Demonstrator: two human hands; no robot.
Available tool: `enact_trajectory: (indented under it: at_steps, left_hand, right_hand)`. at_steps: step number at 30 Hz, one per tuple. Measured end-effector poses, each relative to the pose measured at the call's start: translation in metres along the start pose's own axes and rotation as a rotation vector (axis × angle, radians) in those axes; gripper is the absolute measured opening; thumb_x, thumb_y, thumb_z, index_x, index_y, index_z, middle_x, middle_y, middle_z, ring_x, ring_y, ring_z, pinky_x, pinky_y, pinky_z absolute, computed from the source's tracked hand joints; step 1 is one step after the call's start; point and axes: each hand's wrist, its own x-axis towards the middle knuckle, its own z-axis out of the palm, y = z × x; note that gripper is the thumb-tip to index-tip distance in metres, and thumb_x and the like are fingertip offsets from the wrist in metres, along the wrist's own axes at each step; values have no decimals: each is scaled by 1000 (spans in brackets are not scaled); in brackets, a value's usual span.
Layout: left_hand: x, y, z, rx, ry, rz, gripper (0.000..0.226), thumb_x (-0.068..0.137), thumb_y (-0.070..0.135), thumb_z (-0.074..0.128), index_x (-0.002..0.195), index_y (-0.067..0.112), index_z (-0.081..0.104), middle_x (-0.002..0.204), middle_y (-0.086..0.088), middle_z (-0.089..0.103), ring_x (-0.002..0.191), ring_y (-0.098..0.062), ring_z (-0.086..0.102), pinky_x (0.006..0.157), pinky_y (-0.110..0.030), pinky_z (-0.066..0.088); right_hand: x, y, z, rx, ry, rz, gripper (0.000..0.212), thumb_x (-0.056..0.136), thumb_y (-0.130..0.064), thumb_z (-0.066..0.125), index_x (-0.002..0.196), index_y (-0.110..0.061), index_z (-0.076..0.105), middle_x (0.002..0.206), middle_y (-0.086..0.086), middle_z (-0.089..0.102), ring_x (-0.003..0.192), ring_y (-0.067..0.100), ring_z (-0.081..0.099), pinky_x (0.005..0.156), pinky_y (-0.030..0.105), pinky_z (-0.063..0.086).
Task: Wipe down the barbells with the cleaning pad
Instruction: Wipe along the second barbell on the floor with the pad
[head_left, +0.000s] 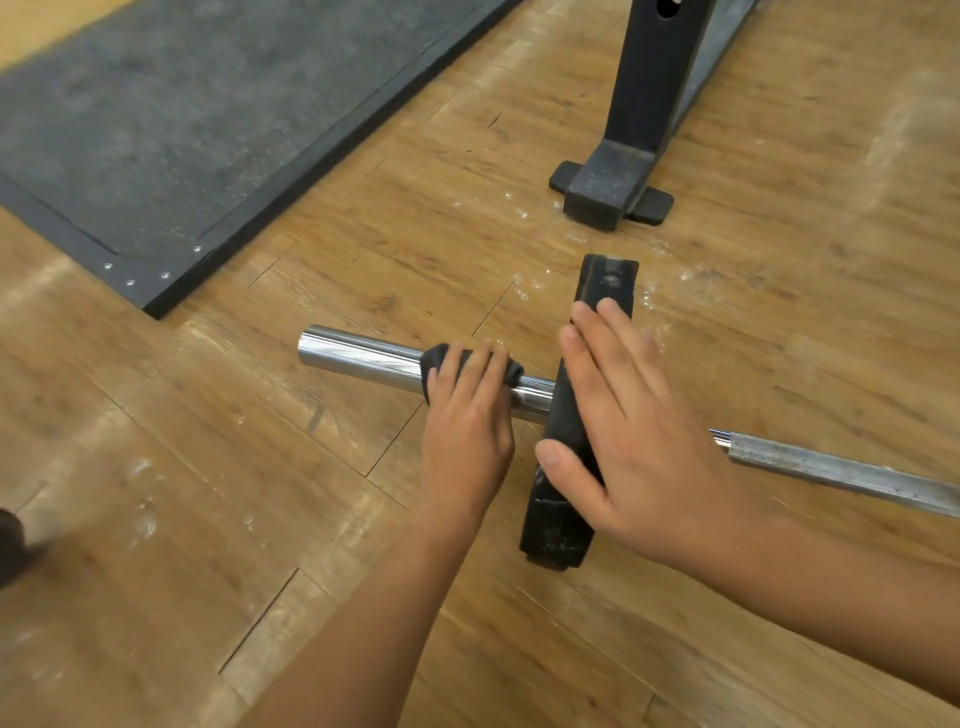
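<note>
The long shiny silver metal barbell (358, 356) lies on the brown wooden floor (249, 467). The small dark cloth cleaning pad (432, 364) is wrapped over the fat shiny end of the bar, between the bar's tip and the weight. The left hand (467, 421) curls its fingers over the pad and grips it against the bar. The right hand (623, 431) lies flat with straight fingers on the black flat weight plate (607, 280), which stands upright on the bar. The thin rough part of the bar runs off to the right. Behind the plate stands a black metal rack post (655, 83) with a wide foot. A big grey rubber mat (156, 130) lies far to the left.
</note>
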Motion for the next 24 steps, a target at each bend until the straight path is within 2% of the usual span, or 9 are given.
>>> enact_trajectory:
  at_steps: [2,4,6,9,14,16,18,21,24]
  left_hand:
    - [-18,-3,-2,-15,-31,82,45,103,14,57,147,12,53,154,-6,50,150,-31,33,120,-57,31]
    - [-21,-12,-8,-4,-31,112,43,104,17,53,147,11,53,154,-7,49,150,-32,33,117,-58,34]
    - [-17,-14,-14,-4,2,1,41,106,21,48,146,12,54,153,-7,51,150,-31,33,117,-58,33]
    - [-26,6,-16,-23,33,-124,40,104,16,53,143,13,57,150,-7,53,148,-32,33,116,-59,35]
    - [-41,-8,-21,7,-1,39,39,102,15,55,141,10,60,146,-8,57,144,-34,39,115,-57,34]
    - [-40,-15,-26,-4,51,-67,39,104,20,49,141,10,59,145,-8,58,144,-34,40,113,-60,36]
    - [-47,-6,-30,-23,91,-185,40,104,21,47,141,12,59,147,-7,57,147,-33,35,114,-60,36]
    - [-64,12,-23,-24,20,-68,40,103,19,50,142,13,58,148,-4,55,149,-30,33,119,-57,32]
    - [-53,7,-27,-10,-18,28,37,103,19,50,137,13,62,140,-4,61,140,-30,44,118,-51,28]
  right_hand:
    - [-8,-6,1,20,6,-19,77,102,-50,39,158,0,19,168,17,13,157,29,1,125,55,17]
    - [-16,-11,3,49,4,-39,77,102,-48,42,157,2,22,167,19,15,157,31,3,124,56,19]
    - [-25,-17,6,62,12,-72,77,102,-46,45,156,3,23,166,20,18,157,33,5,124,55,19]
    - [-39,-22,11,52,27,-140,76,101,-44,50,155,3,24,165,21,21,156,36,9,125,53,18]
    - [-62,-27,19,44,42,-268,76,101,-42,55,154,3,24,164,20,21,154,40,13,123,55,22]
    - [-69,-30,22,35,47,-298,77,101,-41,56,154,4,23,164,21,22,153,42,15,121,58,27]
    - [-75,-32,26,11,58,-326,78,101,-41,57,155,4,22,164,21,20,154,42,14,121,58,26]
    - [-84,-35,28,-5,73,-357,80,102,-41,55,157,4,17,164,18,18,155,39,11,125,53,16]
    - [-89,-37,29,-17,64,-372,80,103,-40,53,158,4,15,164,18,17,155,38,11,125,52,17]
